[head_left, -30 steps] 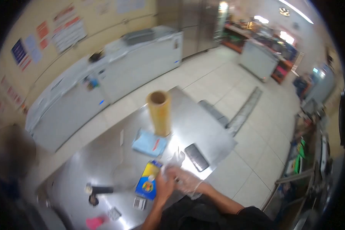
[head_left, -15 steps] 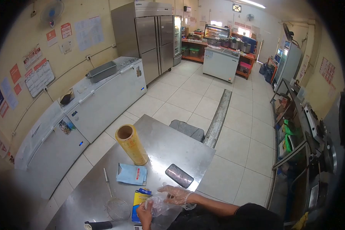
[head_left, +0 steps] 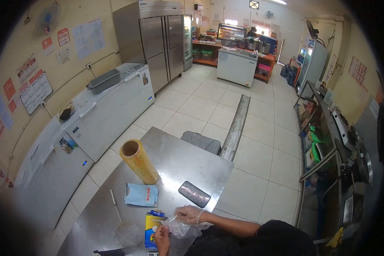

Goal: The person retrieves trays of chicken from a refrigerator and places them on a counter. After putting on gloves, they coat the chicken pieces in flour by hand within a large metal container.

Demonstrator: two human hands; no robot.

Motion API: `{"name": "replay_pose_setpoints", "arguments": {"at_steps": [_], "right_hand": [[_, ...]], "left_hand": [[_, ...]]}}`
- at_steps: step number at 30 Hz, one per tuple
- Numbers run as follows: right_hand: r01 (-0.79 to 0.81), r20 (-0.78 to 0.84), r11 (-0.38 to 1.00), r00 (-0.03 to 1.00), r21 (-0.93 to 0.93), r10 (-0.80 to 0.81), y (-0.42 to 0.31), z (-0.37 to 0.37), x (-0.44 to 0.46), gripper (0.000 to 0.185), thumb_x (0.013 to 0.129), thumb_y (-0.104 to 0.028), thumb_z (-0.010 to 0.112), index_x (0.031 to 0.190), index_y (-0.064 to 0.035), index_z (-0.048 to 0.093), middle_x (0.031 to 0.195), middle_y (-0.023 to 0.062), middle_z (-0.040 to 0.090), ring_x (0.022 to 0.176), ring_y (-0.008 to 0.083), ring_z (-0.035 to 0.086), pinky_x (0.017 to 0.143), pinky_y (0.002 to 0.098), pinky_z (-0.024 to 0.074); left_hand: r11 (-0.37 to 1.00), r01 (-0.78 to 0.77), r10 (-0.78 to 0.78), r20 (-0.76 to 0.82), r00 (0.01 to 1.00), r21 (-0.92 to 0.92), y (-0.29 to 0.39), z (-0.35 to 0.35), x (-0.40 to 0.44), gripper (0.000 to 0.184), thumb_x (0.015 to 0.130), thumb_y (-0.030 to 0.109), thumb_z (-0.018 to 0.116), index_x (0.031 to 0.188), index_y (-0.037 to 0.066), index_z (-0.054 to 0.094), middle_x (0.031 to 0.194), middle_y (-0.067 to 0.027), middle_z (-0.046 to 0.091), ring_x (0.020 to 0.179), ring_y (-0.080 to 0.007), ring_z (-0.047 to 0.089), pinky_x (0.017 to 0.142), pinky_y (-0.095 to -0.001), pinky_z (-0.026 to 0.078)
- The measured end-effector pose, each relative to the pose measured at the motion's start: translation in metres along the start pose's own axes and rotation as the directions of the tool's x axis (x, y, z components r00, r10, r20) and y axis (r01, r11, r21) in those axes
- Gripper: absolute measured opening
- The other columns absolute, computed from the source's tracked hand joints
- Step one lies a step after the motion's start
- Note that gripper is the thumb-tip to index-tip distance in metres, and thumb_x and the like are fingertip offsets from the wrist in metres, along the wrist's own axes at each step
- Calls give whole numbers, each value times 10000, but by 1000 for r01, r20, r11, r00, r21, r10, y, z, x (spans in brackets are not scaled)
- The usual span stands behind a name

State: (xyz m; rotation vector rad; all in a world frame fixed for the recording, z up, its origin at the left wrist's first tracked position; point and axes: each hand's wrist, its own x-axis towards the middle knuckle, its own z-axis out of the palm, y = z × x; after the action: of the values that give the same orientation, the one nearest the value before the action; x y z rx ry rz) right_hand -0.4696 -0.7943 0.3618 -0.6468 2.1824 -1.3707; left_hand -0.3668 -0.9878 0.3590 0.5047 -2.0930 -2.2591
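My left hand (head_left: 161,238), bare, is at the front of the steel table, its fingers pinching the edge of a crumpled clear plastic glove (head_left: 182,229). My right hand (head_left: 189,214) wears a similar thin clear glove and grips the other side of that plastic, its fingertips partly hidden. Under and beside my left hand lies a yellow and blue box (head_left: 151,228). A dark phone (head_left: 194,194) rests just beyond my right hand. Left of the box lies a wire skimmer (head_left: 128,234) with a long handle.
On the steel table (head_left: 200,153), a yellow roll of cling film (head_left: 141,164) stands upright behind a light blue packet (head_left: 140,194). A dark cylindrical object (head_left: 109,252) lies at the front edge. Chest freezers (head_left: 102,115) line the left wall; shelving (head_left: 324,158) is on the right. A person (head_left: 252,32) is far back.
My hands have drawn slightly apart, stretching the plastic between them. The whole view has shifted a little to the right, and a person now shows behind the far counter.
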Motion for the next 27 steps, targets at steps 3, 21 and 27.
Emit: {"name": "replay_pose_setpoints", "arguments": {"at_steps": [3,21,27], "right_hand": [[-17,-4,999,1000,-45,17,3,-3,4,209,874,-279,587,946,-84,609,847,114,651,779,239,619,699,369,481],[83,-368,919,927,384,70,41,-63,15,163,892,-201,645,937,-53,593,796,-6,574,709,103,557,666,277,495],[-3,-327,819,916,573,232,20,-51,24,157,887,-208,648,925,-66,593,785,-1,568,697,116,562,681,288,501]], "left_hand": [[990,-37,43,-37,998,139,-12,-4,8,222,884,136,636,994,-57,635,849,-30,637,788,-127,575,695,-267,463],[973,-220,226,-441,869,67,-8,-71,1,119,952,105,560,907,41,470,827,-37,574,773,-73,545,710,-225,451],[923,-238,343,-370,863,301,11,-69,8,142,915,110,607,887,23,498,985,-141,637,940,-202,619,845,-326,470]]}}
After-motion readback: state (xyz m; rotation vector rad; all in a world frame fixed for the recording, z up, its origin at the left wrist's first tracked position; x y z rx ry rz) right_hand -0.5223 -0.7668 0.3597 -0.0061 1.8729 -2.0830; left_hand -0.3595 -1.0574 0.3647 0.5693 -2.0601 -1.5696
